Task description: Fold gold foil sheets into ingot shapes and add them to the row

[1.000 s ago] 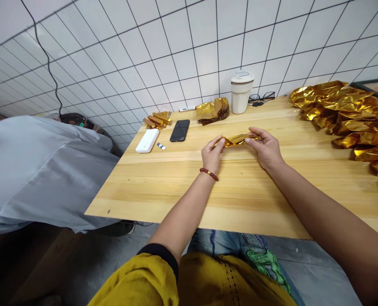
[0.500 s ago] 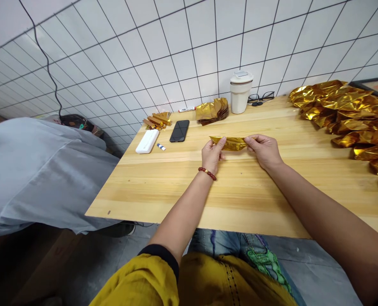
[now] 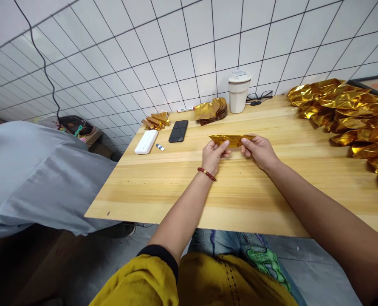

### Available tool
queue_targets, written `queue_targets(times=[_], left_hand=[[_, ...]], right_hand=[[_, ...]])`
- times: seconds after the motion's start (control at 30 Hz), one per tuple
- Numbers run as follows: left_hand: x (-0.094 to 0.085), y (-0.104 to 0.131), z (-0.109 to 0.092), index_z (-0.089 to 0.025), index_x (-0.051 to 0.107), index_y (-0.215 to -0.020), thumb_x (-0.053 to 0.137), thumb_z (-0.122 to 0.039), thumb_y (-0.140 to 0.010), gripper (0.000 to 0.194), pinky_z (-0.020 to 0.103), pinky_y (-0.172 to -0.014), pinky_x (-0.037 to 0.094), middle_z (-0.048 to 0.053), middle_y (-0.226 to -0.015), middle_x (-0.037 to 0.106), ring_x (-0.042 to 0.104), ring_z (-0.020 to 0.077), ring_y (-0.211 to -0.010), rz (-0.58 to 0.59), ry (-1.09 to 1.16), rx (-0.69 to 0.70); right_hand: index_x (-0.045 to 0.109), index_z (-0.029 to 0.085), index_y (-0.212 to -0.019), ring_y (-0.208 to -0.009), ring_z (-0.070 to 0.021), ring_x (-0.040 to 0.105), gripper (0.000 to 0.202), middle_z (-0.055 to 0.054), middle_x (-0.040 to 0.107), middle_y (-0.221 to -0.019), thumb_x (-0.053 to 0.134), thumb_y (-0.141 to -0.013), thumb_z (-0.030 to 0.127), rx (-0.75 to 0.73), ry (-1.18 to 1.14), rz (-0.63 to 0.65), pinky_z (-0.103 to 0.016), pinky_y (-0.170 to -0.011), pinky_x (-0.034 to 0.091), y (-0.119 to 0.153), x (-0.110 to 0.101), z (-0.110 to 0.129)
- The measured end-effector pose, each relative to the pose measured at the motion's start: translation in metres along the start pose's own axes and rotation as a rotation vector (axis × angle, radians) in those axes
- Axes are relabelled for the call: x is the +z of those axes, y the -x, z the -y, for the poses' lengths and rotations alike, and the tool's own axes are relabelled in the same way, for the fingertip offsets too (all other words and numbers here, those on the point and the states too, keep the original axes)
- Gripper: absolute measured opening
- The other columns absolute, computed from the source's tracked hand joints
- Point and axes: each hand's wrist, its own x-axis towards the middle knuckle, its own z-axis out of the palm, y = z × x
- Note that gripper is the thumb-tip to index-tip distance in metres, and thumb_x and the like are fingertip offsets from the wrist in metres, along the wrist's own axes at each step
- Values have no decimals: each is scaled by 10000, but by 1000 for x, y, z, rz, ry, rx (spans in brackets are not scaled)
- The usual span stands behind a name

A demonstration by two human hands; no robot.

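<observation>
A folded piece of gold foil paper (image 3: 232, 139) is stretched between my two hands, just above the wooden table (image 3: 163, 187). My left hand (image 3: 213, 155), with a red bead bracelet (image 3: 206, 174) at the wrist, pinches the foil near its left end, thumb in front. My right hand (image 3: 259, 151) grips the right part between thumb and fingers. Some of the fingers are hidden behind the foil. Beyond my hands lies a stack of gold foil sheets (image 3: 210, 111), and a small pile of gold foil strips (image 3: 157, 121) is at the back left.
A white cup with a lid (image 3: 239, 92) stands by the tiled wall, beside glasses (image 3: 259, 97). Leftward are a black phone (image 3: 178, 131), a white box-like case (image 3: 146, 142), a small blue-white tube (image 3: 160, 147) and a marker (image 3: 185, 109). Shaped gold foil (image 3: 345, 114) covers the right. Someone in grey (image 3: 49, 170) is at left.
My right thumb and fingers have shifted left and slightly down along the foil. My left thumb has moved lower, and the foil's upper edge looks straighter.
</observation>
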Motion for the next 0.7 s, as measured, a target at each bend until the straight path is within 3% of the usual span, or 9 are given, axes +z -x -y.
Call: queue_targets(times=[0.23, 0.33, 0.5, 0.7], left_hand=[[1, 0, -4, -209, 629, -1035, 763, -566, -688, 515, 188, -482, 445, 41, -1004, 683, 606, 69, -540, -51, 74, -49], [1, 1, -4, -228, 618, -1104, 764, -491, -724, 484, 207, -528, 482, 57, -1092, 676, 639, 91, -598, -64, 99, -80], [5, 5, 0, -270, 603, -1184, 790, -286, -703, 516, 274, -682, 545, 56, -1324, 603, 688, 154, -802, 7, 108, -37], [2, 3, 3, -194, 684, -1015, 675, -108, -628, 396, 341, -877, 515, 75, -1272, 638, 640, 228, -1072, -18, 114, 53]], right_hand=[[666, 210, -927, -525, -110, 525, 374, 12, 636, -654, 720, -738, 528, -114, 143, 10, -262, -528, 446, -1, 0, -6], [659, 222, -989, -597, -129, 566, 393, 4, 651, -735, 743, -717, 494, -112, 173, 20, -293, -604, 494, 2, 1, -3], [569, 243, -1171, -663, -134, 586, 595, -2, 649, -854, 797, -667, 462, -62, 127, 21, -282, -624, 505, 6, 3, 3], [577, 226, -1148, -737, -148, 610, 597, -8, 633, -903, 819, -632, 402, -73, 174, 6, -310, -729, 519, 6, 3, 4]])
